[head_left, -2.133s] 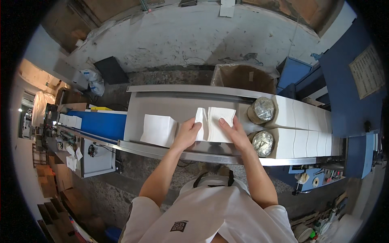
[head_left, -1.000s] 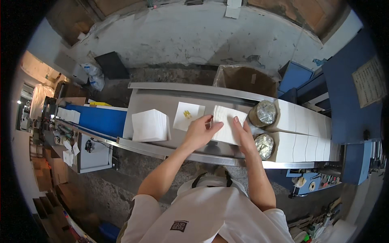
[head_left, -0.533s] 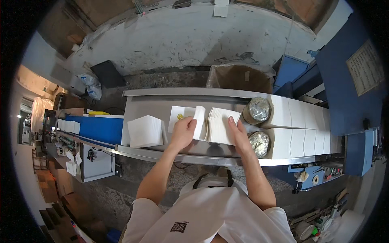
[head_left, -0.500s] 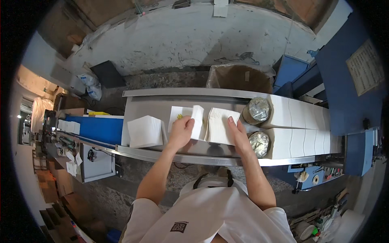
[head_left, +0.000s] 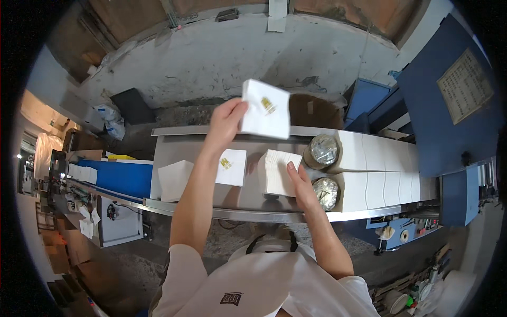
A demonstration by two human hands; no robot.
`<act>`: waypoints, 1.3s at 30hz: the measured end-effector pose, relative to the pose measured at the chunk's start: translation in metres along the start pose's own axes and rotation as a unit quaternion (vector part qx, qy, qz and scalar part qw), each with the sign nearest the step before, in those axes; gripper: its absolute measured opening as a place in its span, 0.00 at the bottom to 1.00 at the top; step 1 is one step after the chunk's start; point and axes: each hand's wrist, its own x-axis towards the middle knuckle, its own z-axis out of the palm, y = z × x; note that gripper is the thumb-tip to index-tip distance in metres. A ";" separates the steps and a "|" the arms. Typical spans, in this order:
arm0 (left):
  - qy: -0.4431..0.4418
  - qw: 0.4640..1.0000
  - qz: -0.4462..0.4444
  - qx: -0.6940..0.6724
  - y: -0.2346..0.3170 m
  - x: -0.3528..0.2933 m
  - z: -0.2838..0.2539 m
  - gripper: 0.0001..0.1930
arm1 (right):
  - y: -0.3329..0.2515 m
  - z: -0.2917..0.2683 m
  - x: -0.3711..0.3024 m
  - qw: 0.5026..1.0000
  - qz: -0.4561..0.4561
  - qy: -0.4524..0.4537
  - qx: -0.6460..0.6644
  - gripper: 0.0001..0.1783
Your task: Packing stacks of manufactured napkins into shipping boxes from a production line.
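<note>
My left hand (head_left: 227, 120) is raised over the far edge of the metal conveyor trough (head_left: 232, 207), closed on the side of a thin bundle of white paper napkins (head_left: 274, 122) with a gold print facing up. My right hand (head_left: 302, 185) grips the right side of a thicker napkin stack (head_left: 277, 168) in the trough, its thumb on top. Between my arms lies a white napkin pile (head_left: 237, 170) with a gold print. Another white stack (head_left: 174, 180) stands at the left, partly hidden by my left forearm.
Two round weights wrapped in clear film (head_left: 322, 150) stand right of my hand, against long rows of white napkins (head_left: 377, 153). A blue machine (head_left: 459, 95) rises at the right. Beyond the trough sits a lined cardboard box (head_left: 317, 112); a blue belt (head_left: 124, 178) extends left.
My left hand has lifted the napkin bundle up and away over the far edge, turning its printed face into view. My right hand stays on its stack. The view has shifted slightly.
</note>
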 end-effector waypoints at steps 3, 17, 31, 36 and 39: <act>0.060 0.994 0.083 0.034 -0.012 0.028 0.033 0.28 | 0.006 0.000 0.002 1.000 0.007 0.005 -0.009 0.39; -0.009 0.983 0.037 0.181 -0.097 -0.157 0.090 0.29 | 0.003 -0.010 0.002 0.996 0.054 -0.032 0.057 0.38; 0.065 0.996 -0.063 -0.012 -0.118 -0.152 0.071 0.12 | 0.000 -0.003 -0.013 0.993 -0.041 0.015 -0.114 0.45; 0.127 0.991 -0.028 0.027 -0.122 -0.143 0.048 0.08 | 0.000 -0.007 -0.013 0.997 -0.039 0.023 -0.067 0.43; 0.138 0.989 -0.050 -0.010 -0.125 -0.138 0.027 0.07 | -0.004 -0.002 -0.017 0.997 -0.019 0.040 -0.064 0.44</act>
